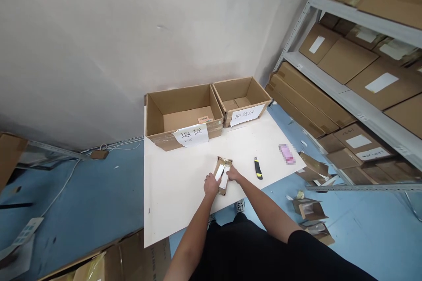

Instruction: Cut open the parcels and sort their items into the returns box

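A small brown cardboard parcel (pixel 223 171) with a white label lies on the white table (pixel 178 184). My left hand (pixel 211 185) grips its near left side, fingers curled round it. My right hand (pixel 233 174) presses on its right edge, fingers bent against the card. A black and yellow utility knife (pixel 257 168) lies just right of my right hand. A pink blurred item (pixel 286 153) rests further right.
Two open cardboard boxes stand at the table's far edge, the larger (pixel 180 116) and the smaller (pixel 242 101), each with a paper sign. Metal shelving (pixel 356 101) stacked with cartons runs along the right. Torn packaging (pixel 310 210) litters the blue floor.
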{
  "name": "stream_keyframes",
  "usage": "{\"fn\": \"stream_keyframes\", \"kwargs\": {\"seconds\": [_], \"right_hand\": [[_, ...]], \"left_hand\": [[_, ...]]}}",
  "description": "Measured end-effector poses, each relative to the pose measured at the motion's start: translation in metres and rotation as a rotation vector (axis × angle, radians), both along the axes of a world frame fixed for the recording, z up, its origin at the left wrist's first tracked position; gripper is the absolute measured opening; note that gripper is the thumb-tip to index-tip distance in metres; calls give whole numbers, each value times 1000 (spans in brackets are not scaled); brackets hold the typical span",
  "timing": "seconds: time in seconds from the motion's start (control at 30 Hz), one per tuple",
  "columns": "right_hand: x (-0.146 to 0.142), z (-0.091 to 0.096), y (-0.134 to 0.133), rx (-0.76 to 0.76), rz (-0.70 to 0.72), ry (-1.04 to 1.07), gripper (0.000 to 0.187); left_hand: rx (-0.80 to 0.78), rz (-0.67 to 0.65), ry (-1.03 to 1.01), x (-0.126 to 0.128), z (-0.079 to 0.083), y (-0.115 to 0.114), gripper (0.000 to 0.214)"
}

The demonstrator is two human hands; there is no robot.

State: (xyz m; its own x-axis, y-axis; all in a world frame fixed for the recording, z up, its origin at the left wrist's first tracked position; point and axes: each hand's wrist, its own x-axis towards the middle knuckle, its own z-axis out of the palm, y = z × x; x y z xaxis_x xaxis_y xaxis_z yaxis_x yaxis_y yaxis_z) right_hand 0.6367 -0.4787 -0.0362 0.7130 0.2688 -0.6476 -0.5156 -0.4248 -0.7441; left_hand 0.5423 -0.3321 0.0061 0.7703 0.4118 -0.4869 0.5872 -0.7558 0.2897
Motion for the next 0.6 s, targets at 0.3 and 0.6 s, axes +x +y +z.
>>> {"fn": "stream_keyframes", "kwargs": {"seconds": [0.3,0.6], "right_hand": [[0,2,-17,123,-14,117,70],[-18,-4,-22,182,-88,83,69]], "left_hand": [[-60,-118,61,8,5,15,62],[-141,-411,54,-4,21,46,63]]}}
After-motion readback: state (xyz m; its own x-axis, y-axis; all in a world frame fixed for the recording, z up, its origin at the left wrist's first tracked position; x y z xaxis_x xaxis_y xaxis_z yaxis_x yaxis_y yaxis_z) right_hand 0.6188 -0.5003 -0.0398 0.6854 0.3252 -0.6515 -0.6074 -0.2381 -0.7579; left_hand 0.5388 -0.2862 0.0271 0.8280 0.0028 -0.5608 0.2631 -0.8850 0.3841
